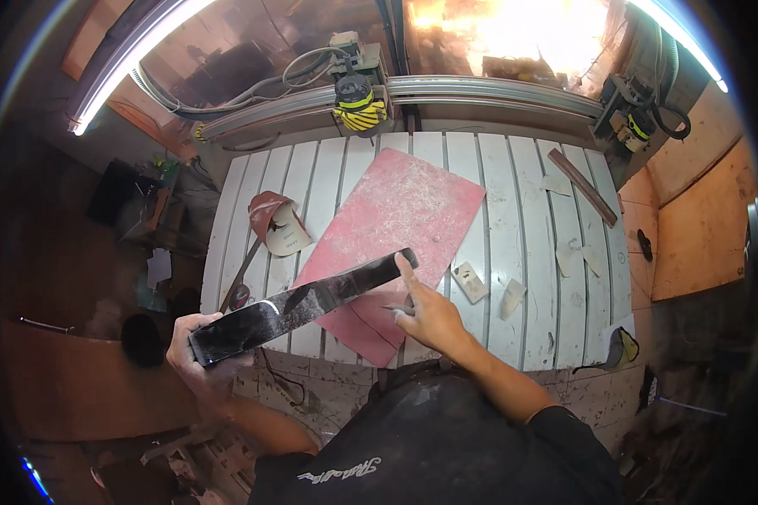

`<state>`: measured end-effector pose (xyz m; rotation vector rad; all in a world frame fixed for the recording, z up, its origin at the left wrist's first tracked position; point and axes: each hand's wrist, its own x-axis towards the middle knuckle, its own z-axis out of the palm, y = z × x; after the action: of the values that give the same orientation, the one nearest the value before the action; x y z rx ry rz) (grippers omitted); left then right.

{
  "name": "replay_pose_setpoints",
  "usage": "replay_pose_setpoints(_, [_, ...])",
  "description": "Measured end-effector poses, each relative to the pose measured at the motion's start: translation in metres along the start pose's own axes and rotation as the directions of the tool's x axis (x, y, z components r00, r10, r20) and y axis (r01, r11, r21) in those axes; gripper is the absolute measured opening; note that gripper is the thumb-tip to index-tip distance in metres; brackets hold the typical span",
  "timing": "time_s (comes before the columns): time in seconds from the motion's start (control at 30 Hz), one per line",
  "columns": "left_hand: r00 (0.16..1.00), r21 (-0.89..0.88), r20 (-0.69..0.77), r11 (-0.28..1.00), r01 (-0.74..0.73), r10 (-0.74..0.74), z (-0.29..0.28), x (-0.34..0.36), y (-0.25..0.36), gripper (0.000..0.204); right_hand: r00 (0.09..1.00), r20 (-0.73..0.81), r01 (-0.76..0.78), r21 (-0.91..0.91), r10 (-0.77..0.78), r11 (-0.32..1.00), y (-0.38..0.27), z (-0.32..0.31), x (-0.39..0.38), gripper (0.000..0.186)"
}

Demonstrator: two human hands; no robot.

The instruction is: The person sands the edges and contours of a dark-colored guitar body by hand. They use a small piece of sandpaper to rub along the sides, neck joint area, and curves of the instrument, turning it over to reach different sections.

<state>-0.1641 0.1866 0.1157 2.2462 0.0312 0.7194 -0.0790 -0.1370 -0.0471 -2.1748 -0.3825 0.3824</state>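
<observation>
From the head camera I look down at my two bare hands over a white slatted desk [497, 210]. My left hand [195, 353] grips the near end of a long, glossy black strip [303, 305], its fingers [185, 330] wrapped tight around the strip's edge. The strip slants up and to the right, held above the desk, and its far end reaches my right hand [429, 316]. That hand is open, its fingers spread apart, with the raised forefinger [408, 271] touching the strip's far tip; it clamps on nothing. Beneath the strip lies a dusty pink rectangular board [396, 227], set at an angle across the slats. To the left of the board sits a curled piece of reddish-brown sandpaper [274, 220] with a pale backing, and a thin dark tool [237, 282] lies just below it. To the right of the board are several small pale offcuts [469, 281], scattered apart from one another, and a long brown wooden stick [583, 185] lies slanted near the desk's far right corner. At the far edge of the desk a metal gantry rail [480, 91] runs across, carrying a yellow and black spindle head [358, 105]. My dark shirt [446, 438] fills the lower middle of the view.
</observation>
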Motion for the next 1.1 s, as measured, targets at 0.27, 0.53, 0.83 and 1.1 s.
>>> replay_pose_setpoints(0.27, [0.993, 0.022, -0.116, 1.000, -0.012, 0.015, 0.002, -0.001, -0.008, 0.088, 0.999, 0.052, -0.018, 0.482, -0.008, 0.876, 0.050, 0.007, 0.029, 0.115])
replay_pose_setpoints(0.53, [0.997, -0.023, -0.075, 1.000, 0.005, -0.007, 0.000, -0.006, 0.004, 0.079, 0.906, 0.414, -0.275, 0.741, -0.093, 0.613, 0.088, 0.015, 0.030, 0.102])
replay_pose_setpoints(0.83, [0.996, 0.091, 0.051, 0.992, -0.082, 0.078, -0.002, -0.011, 0.011, 0.065, 0.861, 0.450, -0.507, 0.794, -0.237, -0.337, 0.082, 0.026, 0.028, 0.025])
replay_pose_setpoints(1.1, [0.987, -0.098, -0.160, 0.995, 0.013, -0.029, 0.032, -0.028, -0.003, 0.051, 0.902, 0.332, -0.403, 0.877, -0.276, -0.262, 0.062, -0.027, 0.065, 0.033])
